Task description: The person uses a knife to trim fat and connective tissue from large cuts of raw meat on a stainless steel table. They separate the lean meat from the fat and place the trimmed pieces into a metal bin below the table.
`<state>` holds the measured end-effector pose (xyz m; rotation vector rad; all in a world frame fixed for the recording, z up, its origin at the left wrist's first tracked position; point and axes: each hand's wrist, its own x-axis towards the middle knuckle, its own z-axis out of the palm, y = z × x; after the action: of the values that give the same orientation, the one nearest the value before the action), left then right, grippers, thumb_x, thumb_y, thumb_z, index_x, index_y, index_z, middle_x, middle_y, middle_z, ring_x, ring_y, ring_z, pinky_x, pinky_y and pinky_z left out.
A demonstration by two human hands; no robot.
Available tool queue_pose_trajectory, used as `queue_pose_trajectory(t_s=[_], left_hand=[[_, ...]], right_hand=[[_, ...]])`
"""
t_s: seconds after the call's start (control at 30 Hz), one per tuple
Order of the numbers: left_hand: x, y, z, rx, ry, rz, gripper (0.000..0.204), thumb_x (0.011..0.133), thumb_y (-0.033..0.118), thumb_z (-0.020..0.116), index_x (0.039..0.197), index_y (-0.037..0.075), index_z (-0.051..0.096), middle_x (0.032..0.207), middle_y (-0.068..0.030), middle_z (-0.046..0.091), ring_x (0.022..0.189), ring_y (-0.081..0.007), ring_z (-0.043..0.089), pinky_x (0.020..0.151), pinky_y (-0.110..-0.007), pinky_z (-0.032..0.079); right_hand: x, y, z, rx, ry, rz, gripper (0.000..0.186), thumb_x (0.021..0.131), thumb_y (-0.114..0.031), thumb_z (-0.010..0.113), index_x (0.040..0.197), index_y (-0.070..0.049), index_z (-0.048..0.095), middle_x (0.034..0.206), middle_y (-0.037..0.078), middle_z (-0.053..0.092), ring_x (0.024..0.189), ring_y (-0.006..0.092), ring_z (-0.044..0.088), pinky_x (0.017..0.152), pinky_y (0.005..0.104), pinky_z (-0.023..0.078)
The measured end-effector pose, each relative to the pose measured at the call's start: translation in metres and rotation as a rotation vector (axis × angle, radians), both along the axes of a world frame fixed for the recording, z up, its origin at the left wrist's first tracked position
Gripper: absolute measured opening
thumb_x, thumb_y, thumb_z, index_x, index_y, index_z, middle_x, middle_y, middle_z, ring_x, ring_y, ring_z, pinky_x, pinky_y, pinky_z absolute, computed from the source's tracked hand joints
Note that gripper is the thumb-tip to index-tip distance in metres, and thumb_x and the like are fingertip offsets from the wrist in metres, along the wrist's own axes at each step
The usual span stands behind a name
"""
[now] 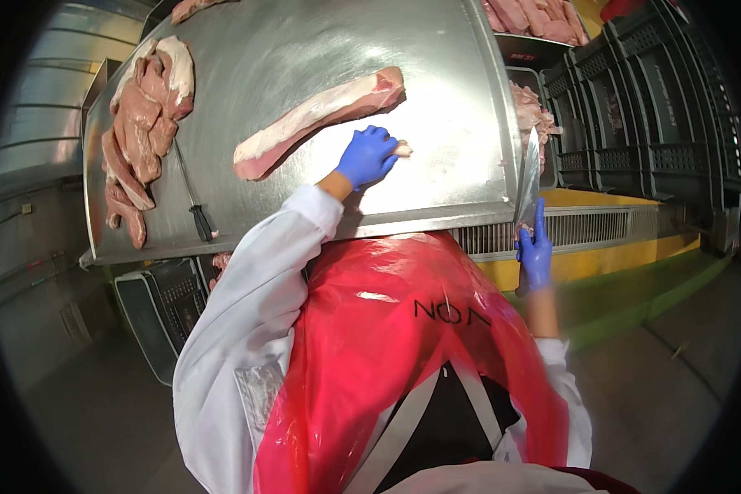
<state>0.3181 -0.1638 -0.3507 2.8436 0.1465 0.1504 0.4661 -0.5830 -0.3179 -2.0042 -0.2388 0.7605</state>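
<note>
My left hand (369, 156), in a blue glove, is closed over the steel table, and a small pale meat scrap (403, 149) pokes out past its fingers. Just beyond it lies a long pork loin (321, 122) with a white fat side, apart from the hand. Off the table's right edge, my right hand (535, 255), also gloved in blue, grips a knife (530, 173) with its blade pointing up and away from me. The handle is mostly hidden by the fingers.
Cut meat pieces (144, 123) are heaped on the left of the steel table (247, 62), beside a sharpening steel (192, 193). Trimmings (532, 115) fill a crate at the right edge, near stacked black crates (626, 107). Another crate (152, 309) stands below, left.
</note>
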Motion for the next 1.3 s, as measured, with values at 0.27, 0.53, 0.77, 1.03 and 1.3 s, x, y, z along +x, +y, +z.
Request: queue_pose_trajectory(t_s=[0.27, 0.53, 0.77, 1.03, 1.3], left_hand=[[-0.186, 0.067, -0.007, -0.125, 0.106, 0.753, 0.025, 0.092, 0.032, 0.061, 0.1, 0.008, 0.065, 0.092, -0.0169, 0.069, 0.084, -0.0395, 0.067, 0.074, -0.05, 0.054], [-0.464, 0.071, 0.004, 0.027, 0.131, 1.243, 0.03, 0.089, 0.029, 0.067, 0.106, 0.004, 0.066, 0.092, -0.0231, 0.068, 0.084, -0.0441, 0.066, 0.07, -0.049, 0.052], [-0.325, 0.117, 0.019, 0.05, -0.202, 0.825, 0.062, 0.084, 0.028, 0.075, 0.133, -0.004, 0.053, 0.128, -0.026, 0.059, 0.12, -0.0438, 0.055, 0.103, -0.051, 0.042], [0.056, 0.189, -0.018, -0.587, 0.136, 0.303, 0.072, 0.075, 0.049, 0.08, 0.123, -0.002, 0.06, 0.122, -0.0225, 0.066, 0.111, -0.037, 0.065, 0.094, -0.042, 0.051], [0.083, 0.113, -0.011, -0.546, 0.237, 0.321, 0.078, 0.07, 0.051, 0.081, 0.118, -0.003, 0.052, 0.107, -0.0271, 0.068, 0.103, -0.0402, 0.068, 0.09, -0.044, 0.053]], right_hand=[[0.006, 0.17, 0.006, 0.156, -0.027, 0.326, 0.077, 0.099, -0.004, 0.054, 0.164, -0.027, 0.018, 0.075, -0.001, 0.057, 0.061, 0.0067, 0.046, 0.056, 0.0239, 0.044], [-0.023, 0.325, -0.018, 0.334, 0.331, 0.018, 0.084, 0.099, -0.003, 0.052, 0.164, -0.029, 0.005, 0.079, 0.01, 0.059, 0.055, 0.0147, 0.055, 0.046, 0.0306, 0.049], [-0.053, 0.363, -0.042, 0.363, 0.282, -0.195, 0.084, 0.1, -0.004, 0.052, 0.164, -0.032, 0.004, 0.081, 0.01, 0.06, 0.057, 0.0152, 0.058, 0.049, 0.032, 0.051], [-0.05, 0.371, -0.034, 0.118, 0.054, -0.12, 0.083, 0.099, -0.004, 0.052, 0.163, -0.032, 0.008, 0.081, 0.01, 0.064, 0.056, 0.0152, 0.06, 0.049, 0.0317, 0.054], [-0.019, 0.342, -0.055, 0.014, 0.013, -0.165, 0.082, 0.095, -0.007, 0.052, 0.163, -0.029, 0.013, 0.078, 0.014, 0.066, 0.054, 0.0191, 0.063, 0.05, 0.0349, 0.055]])
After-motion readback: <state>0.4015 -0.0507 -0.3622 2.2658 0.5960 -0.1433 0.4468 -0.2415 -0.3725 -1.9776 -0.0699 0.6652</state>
